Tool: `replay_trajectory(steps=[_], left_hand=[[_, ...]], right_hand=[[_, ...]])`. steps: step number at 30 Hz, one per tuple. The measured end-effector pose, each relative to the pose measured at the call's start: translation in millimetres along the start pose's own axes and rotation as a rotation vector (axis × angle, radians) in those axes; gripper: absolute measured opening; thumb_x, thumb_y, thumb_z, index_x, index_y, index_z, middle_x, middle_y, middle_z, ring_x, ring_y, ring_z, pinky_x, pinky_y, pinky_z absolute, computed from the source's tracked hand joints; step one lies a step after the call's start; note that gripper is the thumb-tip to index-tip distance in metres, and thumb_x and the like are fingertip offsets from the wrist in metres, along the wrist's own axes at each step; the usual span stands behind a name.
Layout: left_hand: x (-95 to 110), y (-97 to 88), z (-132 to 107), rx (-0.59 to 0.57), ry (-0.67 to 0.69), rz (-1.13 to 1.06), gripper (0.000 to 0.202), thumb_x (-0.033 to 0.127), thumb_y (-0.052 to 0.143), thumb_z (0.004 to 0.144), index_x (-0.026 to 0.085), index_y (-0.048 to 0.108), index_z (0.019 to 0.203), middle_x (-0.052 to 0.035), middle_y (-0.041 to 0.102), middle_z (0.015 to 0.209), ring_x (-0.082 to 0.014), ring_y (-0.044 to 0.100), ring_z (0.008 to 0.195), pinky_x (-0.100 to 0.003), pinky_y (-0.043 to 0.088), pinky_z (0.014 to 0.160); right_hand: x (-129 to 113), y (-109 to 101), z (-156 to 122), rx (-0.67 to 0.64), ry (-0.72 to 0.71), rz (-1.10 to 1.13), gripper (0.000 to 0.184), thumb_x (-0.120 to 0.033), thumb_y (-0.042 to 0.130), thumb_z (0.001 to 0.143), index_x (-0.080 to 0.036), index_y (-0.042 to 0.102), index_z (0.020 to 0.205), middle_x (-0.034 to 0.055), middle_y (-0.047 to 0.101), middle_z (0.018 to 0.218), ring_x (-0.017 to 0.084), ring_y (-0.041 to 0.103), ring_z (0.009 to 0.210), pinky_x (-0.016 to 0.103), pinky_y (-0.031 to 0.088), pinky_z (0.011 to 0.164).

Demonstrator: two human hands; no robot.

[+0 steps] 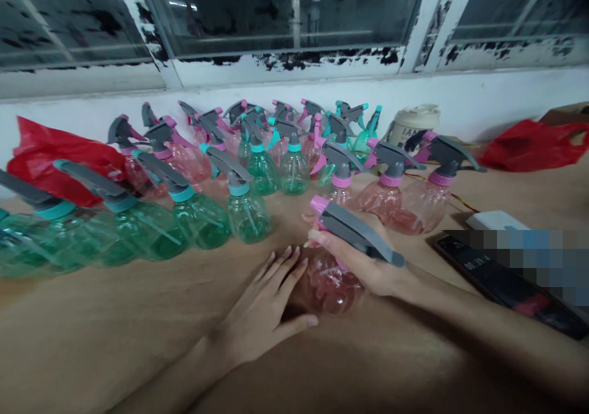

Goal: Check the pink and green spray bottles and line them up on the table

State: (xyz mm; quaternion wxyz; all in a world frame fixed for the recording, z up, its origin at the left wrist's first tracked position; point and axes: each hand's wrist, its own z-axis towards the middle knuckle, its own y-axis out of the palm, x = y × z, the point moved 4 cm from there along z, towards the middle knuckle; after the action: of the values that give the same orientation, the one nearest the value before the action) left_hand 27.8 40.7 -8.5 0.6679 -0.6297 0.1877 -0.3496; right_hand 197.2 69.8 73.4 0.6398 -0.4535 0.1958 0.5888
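A clear pink spray bottle (334, 285) with a grey and pink trigger head stands on the table in front of me. My right hand (370, 254) is wrapped around the neck of this bottle, just under the trigger head; some of its fingers are hidden behind it. On the table to the left of the bottle lies my left hand (264, 306), palm down with its fingers stretched out and holding nothing. Beyond the left hand stands a green spray bottle (248, 218). Behind the right hand are more pink spray bottles (423, 205).
Several green and pink spray bottles (202, 218) stand in rows toward the wall. Red plastic bags (59, 162) (536, 147) lie at both sides. A white tub (416, 122) is at the back. To the right lie a phone (501, 282) and a white box-shaped object (497, 221).
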Motion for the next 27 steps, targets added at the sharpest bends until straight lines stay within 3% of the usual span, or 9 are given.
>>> replay_trajectory(steps=[3,10,14,19,27], left_hand=[[-0.2,-0.1,0.2,-0.004,0.004,0.025,0.078,0.065,0.043,0.089,0.016,0.026,0.147,-0.0136,0.028,0.152,-0.0309,0.023,0.140,-0.051,0.020,0.113],[1.4,-1.2,-0.8,0.003,-0.001,0.062,0.076,0.065,0.040,0.090,0.014,0.030,0.144,-0.0139,0.029,0.151,-0.0285,0.023,0.140,-0.047,0.020,0.114],[0.8,0.1,-0.8,-0.007,0.014,0.069,0.077,0.065,0.040,0.090,0.010,0.032,0.143,-0.0157,0.029,0.151,-0.0282,0.021,0.141,-0.047,0.019,0.114],[0.8,-0.3,-0.5,-0.014,0.008,0.078,0.075,0.065,0.039,0.090,0.011,0.034,0.142,-0.0148,0.030,0.151,-0.0277,0.021,0.141,-0.046,0.020,0.114],[1.0,1.1,-3.6,0.021,0.031,0.132,0.076,0.066,0.038,0.090,0.009,0.038,0.140,-0.0154,0.034,0.149,-0.0286,0.026,0.140,-0.045,0.023,0.113]], right_hand=[[3.5,0.3,0.3,-0.016,-0.021,0.002,0.019,-0.041,0.057,0.087,-0.024,0.064,0.083,0.0002,0.067,0.076,0.018,0.065,0.072,0.033,0.053,0.068],[-0.4,1.8,-1.0,-0.019,-0.014,0.094,0.015,-0.035,0.063,0.083,-0.024,0.065,0.092,0.0003,0.069,0.089,0.019,0.065,0.092,0.033,0.051,0.082],[-0.2,1.8,-2.6,-0.007,-0.002,0.100,0.024,-0.035,0.064,0.082,-0.024,0.063,0.103,0.0027,0.068,0.103,0.019,0.064,0.096,0.033,0.050,0.085],[2.3,1.2,-2.8,-0.002,0.019,0.045,0.018,-0.036,0.064,0.082,-0.024,0.063,0.095,0.0020,0.068,0.090,0.018,0.065,0.084,0.032,0.051,0.077],[3.9,1.3,-4.0,0.023,-0.012,0.038,0.017,-0.035,0.065,0.080,-0.023,0.063,0.093,0.0001,0.067,0.084,0.018,0.065,0.081,0.033,0.050,0.079]])
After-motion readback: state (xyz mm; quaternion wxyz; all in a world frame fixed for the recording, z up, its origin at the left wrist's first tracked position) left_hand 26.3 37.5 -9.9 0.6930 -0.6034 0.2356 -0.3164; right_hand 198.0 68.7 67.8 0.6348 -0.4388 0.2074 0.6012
